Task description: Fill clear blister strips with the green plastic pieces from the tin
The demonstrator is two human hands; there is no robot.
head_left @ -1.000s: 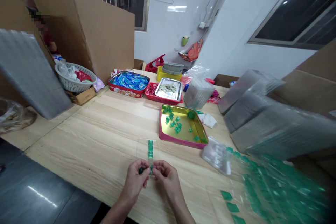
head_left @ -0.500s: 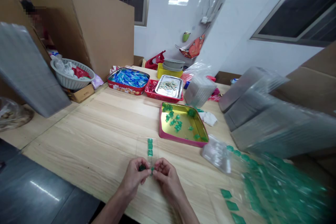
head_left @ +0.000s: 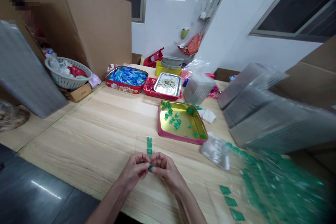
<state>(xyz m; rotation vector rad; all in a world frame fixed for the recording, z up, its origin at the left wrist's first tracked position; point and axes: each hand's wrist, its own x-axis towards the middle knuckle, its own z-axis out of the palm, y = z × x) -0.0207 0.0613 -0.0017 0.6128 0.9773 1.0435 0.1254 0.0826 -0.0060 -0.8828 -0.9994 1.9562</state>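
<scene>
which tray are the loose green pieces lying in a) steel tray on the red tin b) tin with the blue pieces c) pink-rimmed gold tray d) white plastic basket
C: the loose green pieces lie scattered inside the pink-rimmed gold tray, on its gold base.

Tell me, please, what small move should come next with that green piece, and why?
I would probably set the green piece pinched between the left hand and right hand in line on the clear plastic strip. The row of green squares there ends just above it, so it seems the natural spot.
</scene>
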